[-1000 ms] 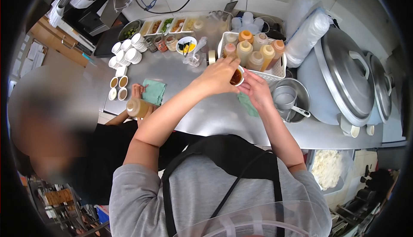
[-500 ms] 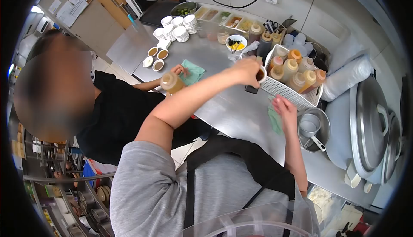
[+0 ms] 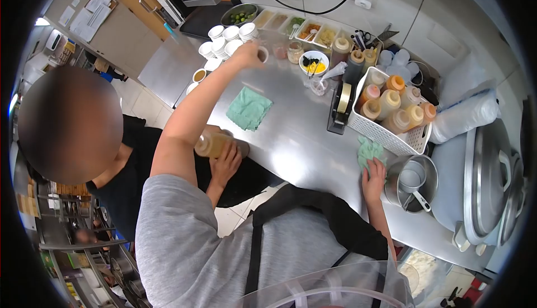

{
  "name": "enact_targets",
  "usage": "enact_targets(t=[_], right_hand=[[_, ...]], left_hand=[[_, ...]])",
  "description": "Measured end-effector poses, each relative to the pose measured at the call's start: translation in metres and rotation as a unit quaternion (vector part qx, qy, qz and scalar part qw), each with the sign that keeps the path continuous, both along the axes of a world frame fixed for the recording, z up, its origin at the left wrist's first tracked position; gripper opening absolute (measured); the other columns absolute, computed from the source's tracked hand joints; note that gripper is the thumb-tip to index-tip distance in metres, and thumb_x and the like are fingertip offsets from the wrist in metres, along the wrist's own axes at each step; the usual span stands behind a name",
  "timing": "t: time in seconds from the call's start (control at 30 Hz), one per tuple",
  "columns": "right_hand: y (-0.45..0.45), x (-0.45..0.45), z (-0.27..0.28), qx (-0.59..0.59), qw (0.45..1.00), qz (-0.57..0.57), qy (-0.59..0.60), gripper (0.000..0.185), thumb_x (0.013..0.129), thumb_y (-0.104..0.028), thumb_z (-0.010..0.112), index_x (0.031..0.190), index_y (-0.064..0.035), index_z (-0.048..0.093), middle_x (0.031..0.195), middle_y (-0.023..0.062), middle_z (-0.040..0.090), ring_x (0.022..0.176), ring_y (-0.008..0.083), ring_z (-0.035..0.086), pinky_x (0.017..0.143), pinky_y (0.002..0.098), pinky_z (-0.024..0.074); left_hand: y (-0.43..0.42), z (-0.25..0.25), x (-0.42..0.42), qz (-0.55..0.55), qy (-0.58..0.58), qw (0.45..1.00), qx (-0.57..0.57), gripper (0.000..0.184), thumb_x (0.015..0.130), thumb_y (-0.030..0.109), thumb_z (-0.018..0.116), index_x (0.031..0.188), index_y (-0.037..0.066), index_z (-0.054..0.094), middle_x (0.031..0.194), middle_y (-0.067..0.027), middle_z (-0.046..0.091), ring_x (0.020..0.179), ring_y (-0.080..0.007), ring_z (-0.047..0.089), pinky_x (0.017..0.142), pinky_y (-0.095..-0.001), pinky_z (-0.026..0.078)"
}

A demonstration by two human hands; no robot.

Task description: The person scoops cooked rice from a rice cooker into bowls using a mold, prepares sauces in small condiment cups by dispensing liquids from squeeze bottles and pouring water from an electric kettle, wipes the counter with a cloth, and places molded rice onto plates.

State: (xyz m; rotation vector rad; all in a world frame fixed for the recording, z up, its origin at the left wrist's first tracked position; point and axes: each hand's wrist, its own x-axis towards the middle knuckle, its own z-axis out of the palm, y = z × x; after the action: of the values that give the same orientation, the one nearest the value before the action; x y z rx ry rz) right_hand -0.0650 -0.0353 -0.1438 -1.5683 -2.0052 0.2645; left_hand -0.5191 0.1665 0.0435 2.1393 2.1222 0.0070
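Observation:
My left hand (image 3: 247, 56) is stretched out to the back left, gripping a small white cup (image 3: 262, 55) beside the stacks of white cups (image 3: 233, 46). My right hand (image 3: 373, 180) lies with its fingers apart at the lower edge of a green cloth (image 3: 370, 150), left of a metal bowl (image 3: 395, 187) with a small pot (image 3: 413, 175) in it. A second green cloth (image 3: 249, 109) lies below my left forearm. One filled cup (image 3: 199, 76) shows left of that arm; others near it are partly hidden.
A co-worker (image 3: 120, 157) at the left holds a squeeze bottle (image 3: 211, 144). A white basket of sauce bottles (image 3: 386, 132) and a tape dispenser (image 3: 339, 109) stand to the right. Behind are a bowl of yellow and black food (image 3: 314, 63) and topping trays (image 3: 309, 31). Large lidded pots (image 3: 492, 179) stand far right.
My left hand has carried the cup from beside the basket to the back left. My right hand let go of it earlier and has lowered to the cloth. The co-worker's bottle has moved down.

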Motion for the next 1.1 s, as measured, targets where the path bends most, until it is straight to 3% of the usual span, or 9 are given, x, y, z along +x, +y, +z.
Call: enact_targets(t=[0.1, 0.27, 0.53, 0.63, 0.73, 0.8, 0.93, 1.03, 1.1], right_hand=[[0.008, -0.004, 0.000, 0.003, 1.000, -0.020, 0.019, 0.024, 0.072, -0.011, 0.062, 0.094, -0.0052, 0.056, 0.107, 0.0117, 0.049, 0.101, 0.0307, 0.044, 0.087, 0.0410, 0.0348], [0.028, -0.008, 0.004, -0.022, 0.997, -0.024, -0.063, 0.026, 0.066, -0.018, 0.068, 0.084, -0.0074, 0.052, 0.099, 0.0111, 0.048, 0.095, 0.0297, 0.044, 0.084, 0.0407, 0.0339], [0.038, -0.017, -0.006, -0.010, 0.999, -0.011, -0.049, 0.026, 0.068, -0.016, 0.063, 0.082, -0.0042, 0.045, 0.108, 0.0167, 0.045, 0.102, 0.0349, 0.041, 0.087, 0.0443, 0.0325], [0.040, -0.019, -0.005, -0.010, 0.998, -0.012, -0.061, 0.027, 0.068, -0.016, 0.061, 0.087, -0.0036, 0.046, 0.110, 0.0175, 0.044, 0.104, 0.0359, 0.041, 0.088, 0.0453, 0.0320], [0.042, -0.020, 0.001, -0.014, 0.998, -0.014, -0.066, 0.038, 0.071, -0.019, 0.060, 0.103, -0.0034, 0.048, 0.116, 0.0189, 0.042, 0.109, 0.0373, 0.038, 0.094, 0.0467, 0.0290], [0.043, -0.024, 0.008, -0.018, 0.988, 0.000, -0.155, 0.052, 0.073, -0.024, 0.059, 0.120, -0.0057, 0.044, 0.124, 0.0192, 0.038, 0.116, 0.0392, 0.033, 0.098, 0.0488, 0.0247], [0.033, -0.022, -0.002, -0.046, 0.988, -0.001, -0.150, 0.056, 0.076, -0.027, 0.057, 0.126, -0.0074, 0.040, 0.130, 0.0183, 0.035, 0.122, 0.0396, 0.028, 0.100, 0.0507, 0.0216], [0.020, -0.031, -0.002, -0.075, 0.983, 0.066, -0.155, 0.054, 0.076, -0.027, 0.057, 0.125, -0.0094, 0.042, 0.131, 0.0172, 0.034, 0.123, 0.0398, 0.026, 0.101, 0.0506, 0.0218], [0.016, -0.043, -0.002, -0.104, 0.955, 0.228, -0.157, 0.053, 0.076, -0.029, 0.058, 0.125, -0.0129, 0.042, 0.132, 0.0152, 0.034, 0.125, 0.0373, 0.026, 0.102, 0.0486, 0.0210]], left_hand=[[0.012, -0.026, -0.045, 0.018, 0.010, 1.000, -0.013, 0.079, 0.050, 0.034, 0.074, 0.114, -0.003, 0.045, 0.105, -0.0236, 0.052, 0.096, -0.0334, 0.054, 0.083, -0.0358, 0.044], [0.022, -0.067, -0.108, 0.065, -0.011, 0.998, -0.013, 0.077, 0.048, 0.033, 0.077, 0.107, -0.004, 0.046, 0.102, -0.0234, 0.053, 0.094, -0.0337, 0.055, 0.080, -0.0366, 0.046], [0.026, -0.102, -0.155, 0.135, -0.023, 0.990, 0.017, 0.075, 0.048, 0.030, 0.079, 0.107, -0.002, 0.045, 0.105, -0.0214, 0.051, 0.095, -0.0327, 0.054, 0.082, -0.0371, 0.046], [0.026, -0.121, -0.160, 0.138, -0.032, 0.990, 0.021, 0.075, 0.047, 0.028, 0.079, 0.107, 0.000, 0.045, 0.106, -0.0201, 0.051, 0.096, -0.0334, 0.053, 0.083, -0.0376, 0.045], [0.028, -0.151, -0.168, 0.136, -0.040, 0.989, 0.027, 0.076, 0.046, 0.027, 0.080, 0.108, -0.001, 0.045, 0.108, -0.0196, 0.050, 0.099, -0.0339, 0.051, 0.084, -0.0378, 0.044], [0.029, -0.166, -0.170, 0.125, -0.016, 0.991, 0.036, 0.077, 0.046, 0.027, 0.080, 0.109, 0.000, 0.045, 0.106, -0.0187, 0.052, 0.102, -0.0328, 0.049, 0.087, -0.0378, 0.042], [0.026, -0.175, -0.168, 0.098, 0.021, 0.995, 0.011, 0.079, 0.047, 0.040, 0.078, 0.108, 0.001, 0.048, 0.103, -0.0166, 0.055, 0.101, -0.0301, 0.050, 0.093, -0.0361, 0.033], [0.025, -0.179, -0.167, 0.115, 0.024, 0.993, 0.007, 0.087, 0.046, 0.045, 0.078, 0.113, 0.000, 0.046, 0.107, -0.0169, 0.054, 0.105, -0.0307, 0.047, 0.095, -0.0371, 0.031], [0.022, -0.181, -0.165, 0.122, 0.029, 0.992, 0.022, 0.090, 0.046, 0.046, 0.078, 0.117, 0.002, 0.045, 0.112, -0.0172, 0.051, 0.111, -0.0330, 0.041, 0.095, -0.0393, 0.033]])
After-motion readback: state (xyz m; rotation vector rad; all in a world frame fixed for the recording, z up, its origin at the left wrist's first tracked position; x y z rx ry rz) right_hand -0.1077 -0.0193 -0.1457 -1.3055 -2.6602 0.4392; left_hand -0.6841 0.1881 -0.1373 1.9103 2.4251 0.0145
